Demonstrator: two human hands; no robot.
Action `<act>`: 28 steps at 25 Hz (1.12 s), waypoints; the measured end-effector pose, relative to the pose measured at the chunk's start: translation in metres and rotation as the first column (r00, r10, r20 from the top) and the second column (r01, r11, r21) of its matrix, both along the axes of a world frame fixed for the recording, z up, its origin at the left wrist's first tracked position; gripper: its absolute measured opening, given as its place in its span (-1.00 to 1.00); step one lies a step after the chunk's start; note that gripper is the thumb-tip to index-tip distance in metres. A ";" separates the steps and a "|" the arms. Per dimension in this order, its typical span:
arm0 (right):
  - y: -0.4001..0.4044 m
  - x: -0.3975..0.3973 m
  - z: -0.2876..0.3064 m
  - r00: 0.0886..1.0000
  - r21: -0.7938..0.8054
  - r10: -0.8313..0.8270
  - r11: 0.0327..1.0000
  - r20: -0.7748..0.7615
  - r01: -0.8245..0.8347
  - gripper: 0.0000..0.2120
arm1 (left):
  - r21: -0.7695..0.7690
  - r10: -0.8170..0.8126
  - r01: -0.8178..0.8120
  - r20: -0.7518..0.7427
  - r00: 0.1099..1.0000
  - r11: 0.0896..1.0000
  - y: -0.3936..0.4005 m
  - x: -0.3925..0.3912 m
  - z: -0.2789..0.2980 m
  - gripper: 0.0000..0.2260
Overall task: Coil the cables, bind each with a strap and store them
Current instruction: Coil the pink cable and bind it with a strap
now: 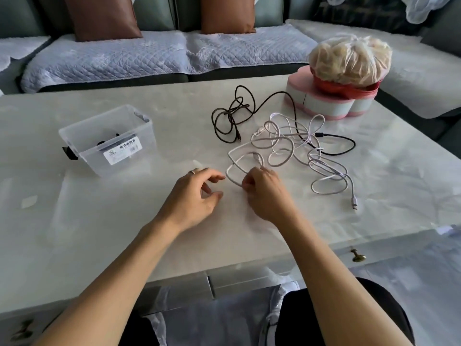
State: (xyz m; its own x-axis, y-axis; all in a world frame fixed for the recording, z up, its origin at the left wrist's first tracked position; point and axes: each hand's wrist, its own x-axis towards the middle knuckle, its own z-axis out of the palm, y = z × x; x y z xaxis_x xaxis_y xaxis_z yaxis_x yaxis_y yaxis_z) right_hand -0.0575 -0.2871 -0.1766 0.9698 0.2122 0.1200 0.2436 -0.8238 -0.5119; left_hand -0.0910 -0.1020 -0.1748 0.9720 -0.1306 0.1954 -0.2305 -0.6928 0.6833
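Note:
A tangle of white cables (294,146) lies on the pale table (99,221), right of centre. My right hand (264,193) pinches a loop of white cable at its near left end. My left hand (197,196) hovers just left of that loop, fingers loosely curled and holding nothing; a ring shows on one finger. A black cable (232,116) lies loosely tangled behind the white ones, and another black lead (341,146) runs out to the right. A clear plastic storage box (109,138) with dark items inside stands at the left.
A pink and white heart-shaped box (326,103) carrying a plastic bag (349,61) stands at the back right of the table. A sofa with quilted covers (149,56) runs behind the table. A drawer knob (358,257) sits under the table's front edge.

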 end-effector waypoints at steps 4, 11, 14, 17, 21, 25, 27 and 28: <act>0.016 -0.012 0.025 0.989 0.339 0.149 0.930 0.002 -0.141 -0.95 | 0.132 -0.080 0.054 0.199 0.977 0.990 0.006 0.002 0.003 -0.75; 0.003 -0.017 0.024 0.946 0.115 0.295 0.953 -0.136 -0.281 -0.88 | -0.217 0.123 -0.107 0.064 0.990 0.970 0.050 -0.031 0.019 -0.91; 0.016 -0.012 0.023 0.973 0.218 0.221 0.948 0.069 -0.231 -0.94 | -0.291 0.184 -0.154 0.076 0.980 0.944 0.072 -0.048 0.022 -0.86; 0.045 -0.011 0.022 0.965 0.270 0.230 0.928 0.128 -0.257 -0.97 | -0.326 0.312 -0.282 0.043 0.949 0.902 0.097 -0.061 0.018 -0.88; 0.086 -0.012 0.016 0.955 0.037 0.285 0.957 0.076 -0.289 -0.59 | -0.319 0.486 -0.452 0.031 0.874 0.833 0.129 -0.074 0.010 -0.84; 0.105 -0.003 0.010 0.991 -0.285 0.134 0.949 -0.019 -0.133 -0.56 | -0.187 0.542 -0.528 0.030 0.840 0.829 0.147 -0.081 0.007 -0.87; 0.113 -0.002 0.008 0.994 -0.285 0.111 0.952 -0.021 -0.113 -0.74 | -0.099 0.526 -0.519 0.062 0.848 0.849 0.143 -0.081 0.005 -0.90; 0.117 -0.003 0.008 0.990 -0.254 0.137 0.957 -0.029 -0.140 -0.80 | -0.071 0.513 -0.508 0.082 0.854 0.858 0.140 -0.080 0.004 -0.87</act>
